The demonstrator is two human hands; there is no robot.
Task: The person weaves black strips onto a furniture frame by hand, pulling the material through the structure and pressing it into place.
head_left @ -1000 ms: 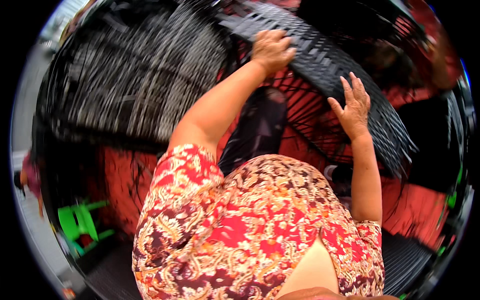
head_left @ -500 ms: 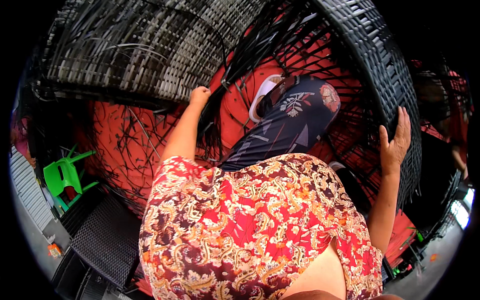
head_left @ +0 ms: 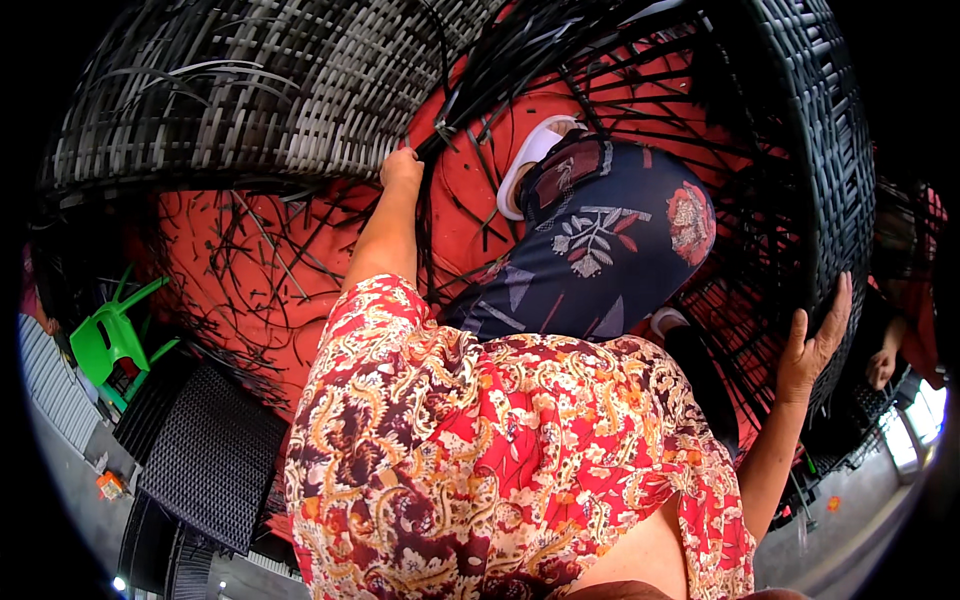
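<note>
My left hand (head_left: 402, 168) is closed in a fist at the lower end of a bundle of black weaving strips (head_left: 465, 105), beside its tied spot. The bundle runs up toward the far side, between two pieces of dark wickerwork. Just left of this hand is the edge of a large grey-black woven panel (head_left: 240, 110) with loose strands on it. My right hand (head_left: 815, 345) is open, its palm resting along the edge of a curved black woven piece (head_left: 825, 150). Unwoven strips fan inward from that piece, partly behind my bent leg (head_left: 600, 240).
Cut strips lie scattered over a red ground covering (head_left: 250, 260). A green plastic chair (head_left: 110, 340) and dark woven furniture (head_left: 215, 455) stand at the left. At the right edge another person's hand (head_left: 882, 368) shows.
The curved woven piece has shifted right in the picture, and my right hand sits lower along it. My left hand stays closed by the bundle, whose hanging ends look thinner. The view has moved too.
</note>
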